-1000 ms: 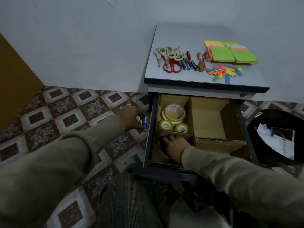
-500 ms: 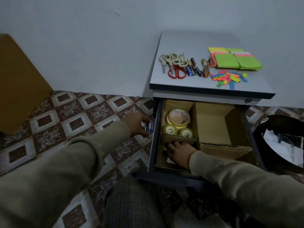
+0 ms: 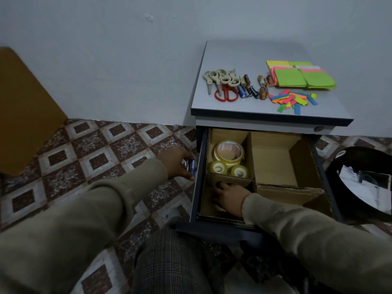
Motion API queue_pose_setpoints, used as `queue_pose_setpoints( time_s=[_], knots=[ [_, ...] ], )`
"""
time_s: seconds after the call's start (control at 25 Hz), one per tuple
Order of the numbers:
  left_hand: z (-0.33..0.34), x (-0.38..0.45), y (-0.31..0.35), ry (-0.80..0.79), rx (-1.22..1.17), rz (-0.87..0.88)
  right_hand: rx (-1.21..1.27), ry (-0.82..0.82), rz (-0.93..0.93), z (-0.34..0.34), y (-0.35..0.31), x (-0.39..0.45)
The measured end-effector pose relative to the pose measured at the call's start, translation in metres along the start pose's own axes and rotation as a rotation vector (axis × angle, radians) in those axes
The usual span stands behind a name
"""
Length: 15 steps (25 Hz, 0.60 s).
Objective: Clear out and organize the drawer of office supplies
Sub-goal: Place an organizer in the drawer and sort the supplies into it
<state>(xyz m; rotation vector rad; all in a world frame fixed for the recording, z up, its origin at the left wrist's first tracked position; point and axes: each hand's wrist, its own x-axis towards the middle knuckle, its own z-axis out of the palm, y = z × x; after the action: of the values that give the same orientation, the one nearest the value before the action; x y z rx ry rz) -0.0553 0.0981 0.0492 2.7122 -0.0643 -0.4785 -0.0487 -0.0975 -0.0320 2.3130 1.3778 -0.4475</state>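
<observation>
The open drawer (image 3: 200,166) holds a cardboard divider with several compartments. Three tape rolls (image 3: 228,152) lie in the back-left compartment. My right hand (image 3: 228,197) is down inside the front-left compartment, fingers spread over its floor; what lies under it is hidden. My left hand (image 3: 177,163) hovers just outside the drawer's left wall, shut on blue batteries (image 3: 192,165). On the cabinet top (image 3: 244,107) lie scissors (image 3: 222,82), more batteries (image 3: 253,87), sticky note pads (image 3: 297,76) and coloured paper strips (image 3: 293,100).
A black bin (image 3: 360,183) with crumpled paper stands right of the drawer. The large back-right compartment (image 3: 273,158) shows bare cardboard. A brown board (image 3: 23,111) leans at the left over patterned floor tiles. My knee in checked trousers (image 3: 169,262) is below the drawer front.
The view has shifted down and left a little. My right hand has stayed in the front-left compartment, fingers shifting slightly. My left hand keeps the batteries beside the drawer.
</observation>
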Motion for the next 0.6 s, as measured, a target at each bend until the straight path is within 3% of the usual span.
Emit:
queue_pose_setpoints(
  time_s=[0.32,0.48,0.6],
  knots=[
    [0.003,-0.005,0.018,0.012,0.088,0.041,0.024,0.033,0.029,-0.004,0.011,-0.017],
    [0.016,-0.005,0.046,0.048,0.452,0.183,0.117,0.227,0.035,-0.019,0.03,-0.063],
    [0.04,0.0,0.064,-0.025,0.602,0.221,0.254,0.329,0.139,-0.023,0.043,-0.092]
  ],
)
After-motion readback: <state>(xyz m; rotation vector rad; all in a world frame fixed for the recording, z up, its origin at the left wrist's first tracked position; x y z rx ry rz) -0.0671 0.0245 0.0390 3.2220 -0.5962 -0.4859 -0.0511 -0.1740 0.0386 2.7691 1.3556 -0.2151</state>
